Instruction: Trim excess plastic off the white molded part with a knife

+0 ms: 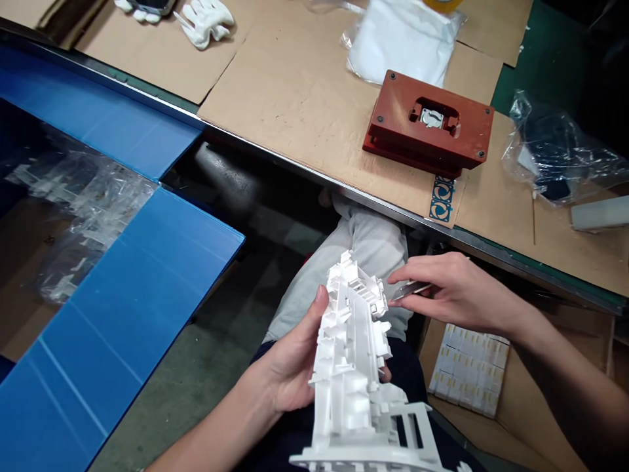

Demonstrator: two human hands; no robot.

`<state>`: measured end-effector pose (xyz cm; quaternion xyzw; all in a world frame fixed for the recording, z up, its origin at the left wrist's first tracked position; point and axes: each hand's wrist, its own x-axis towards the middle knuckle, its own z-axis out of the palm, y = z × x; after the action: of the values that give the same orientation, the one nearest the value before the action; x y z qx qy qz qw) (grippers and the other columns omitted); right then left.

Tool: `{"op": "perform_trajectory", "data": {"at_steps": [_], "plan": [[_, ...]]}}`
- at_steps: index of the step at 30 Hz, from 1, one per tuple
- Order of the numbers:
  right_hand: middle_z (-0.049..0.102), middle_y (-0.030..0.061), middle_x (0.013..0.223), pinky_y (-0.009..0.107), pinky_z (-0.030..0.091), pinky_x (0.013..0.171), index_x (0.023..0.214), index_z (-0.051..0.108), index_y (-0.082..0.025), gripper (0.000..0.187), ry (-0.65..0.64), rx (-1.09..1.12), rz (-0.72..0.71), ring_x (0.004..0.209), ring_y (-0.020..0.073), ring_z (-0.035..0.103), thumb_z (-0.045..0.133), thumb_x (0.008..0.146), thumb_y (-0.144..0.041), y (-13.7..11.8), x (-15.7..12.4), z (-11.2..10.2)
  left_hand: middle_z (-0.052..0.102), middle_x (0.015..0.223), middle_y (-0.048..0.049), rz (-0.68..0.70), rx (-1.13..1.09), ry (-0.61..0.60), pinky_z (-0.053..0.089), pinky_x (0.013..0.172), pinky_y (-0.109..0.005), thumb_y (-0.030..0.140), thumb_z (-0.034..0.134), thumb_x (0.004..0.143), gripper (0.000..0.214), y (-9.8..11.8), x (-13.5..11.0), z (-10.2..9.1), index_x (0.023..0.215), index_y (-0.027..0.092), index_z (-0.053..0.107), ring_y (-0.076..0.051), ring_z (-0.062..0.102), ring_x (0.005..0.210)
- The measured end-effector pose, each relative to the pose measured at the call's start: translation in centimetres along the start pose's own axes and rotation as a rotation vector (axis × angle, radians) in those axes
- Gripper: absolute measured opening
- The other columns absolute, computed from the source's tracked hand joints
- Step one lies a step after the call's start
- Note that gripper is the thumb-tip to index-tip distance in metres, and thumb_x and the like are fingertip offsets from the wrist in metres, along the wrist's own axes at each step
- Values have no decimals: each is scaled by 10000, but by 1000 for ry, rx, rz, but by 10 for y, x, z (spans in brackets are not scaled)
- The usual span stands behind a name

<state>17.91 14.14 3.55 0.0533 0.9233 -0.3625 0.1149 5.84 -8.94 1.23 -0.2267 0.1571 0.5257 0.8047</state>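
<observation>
A long white moulded plastic part (356,367), full of ribs and slots, stretches from near my lap towards the table. My left hand (297,360) is wrapped round its left side, thumb along the edge and a fingertip showing on the far side. My right hand (455,292) pinches a slim metal tool (410,290) that looks like tweezers. The tool's tip is close to the right side of the part's far end; whether it touches, I cannot tell.
A blue corrugated box (147,301) with bagged parts (83,216) stands left. On the cardboard-covered table (275,85) are a red-brown fixture block (398,108), a blue-patterned strip (441,200), a white bag (400,42), gloves (206,23) and clear plastic (565,151). Below right, a carton holds white pieces (469,367).
</observation>
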Motion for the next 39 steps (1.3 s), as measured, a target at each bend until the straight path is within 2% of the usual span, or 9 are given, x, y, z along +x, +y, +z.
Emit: {"op": "perform_trajectory", "data": {"at_steps": [4,8,11,15,20,23,26,36,39], "plan": [[766,0,907,205,496,626,971,756,-205,127,76,353,132,742,125,686,707,886,-285,-7,7,25,788,924,-123,42,0,59,568,824,-340,776,622,784,803,-1,2,-4,1237,116,684,-270,754,861],[740,-6,791,236,467,628,871,774,-186,87,136,407,205,699,133,654,690,870,-210,-13,13,43,787,943,-116,49,-34,102,590,807,-365,709,743,728,816,-1,4,-8,1283,117,662,-286,757,844],[747,9,811,250,480,655,857,783,-181,127,190,501,254,731,155,666,668,888,-226,-13,12,50,784,959,-101,68,-73,141,599,805,-377,642,779,744,749,-1,7,-7,1265,116,672,-280,753,825],[734,25,782,243,459,623,844,790,-167,174,359,562,376,708,154,638,691,886,-303,-6,4,53,775,923,-91,101,-96,139,592,833,-392,575,844,704,729,2,10,-3,1248,119,676,-282,745,823],[623,-14,639,204,370,506,817,774,-176,201,584,713,510,560,86,484,762,849,-374,8,-8,62,723,1146,-186,146,-45,28,577,853,-394,576,680,835,690,8,13,-7,1290,59,642,-307,726,934],[593,-23,635,197,374,495,843,762,-182,229,691,840,558,549,79,474,797,825,-407,16,-13,71,618,1365,-225,177,3,-108,586,799,-380,582,522,913,696,11,14,-11,1404,91,568,-323,714,1000],[569,-27,622,203,377,482,837,747,-180,258,766,907,588,533,81,463,814,806,-427,21,-15,80,550,1448,-243,189,37,-188,582,777,-374,594,414,946,728,11,16,-14,1490,114,480,-345,690,1065],[485,-38,597,235,329,489,679,600,-182,396,884,815,635,530,89,395,777,813,-510,32,-22,91,560,1425,-254,123,60,-243,556,766,-373,600,499,868,807,8,19,-11,1470,63,485,-329,681,1020],[538,-26,660,239,351,508,814,650,-184,365,859,787,625,556,102,435,735,835,-539,36,-18,93,607,1355,-270,89,72,-225,555,787,-381,655,501,854,881,8,19,-14,1480,35,462,-325,685,1007]]}}
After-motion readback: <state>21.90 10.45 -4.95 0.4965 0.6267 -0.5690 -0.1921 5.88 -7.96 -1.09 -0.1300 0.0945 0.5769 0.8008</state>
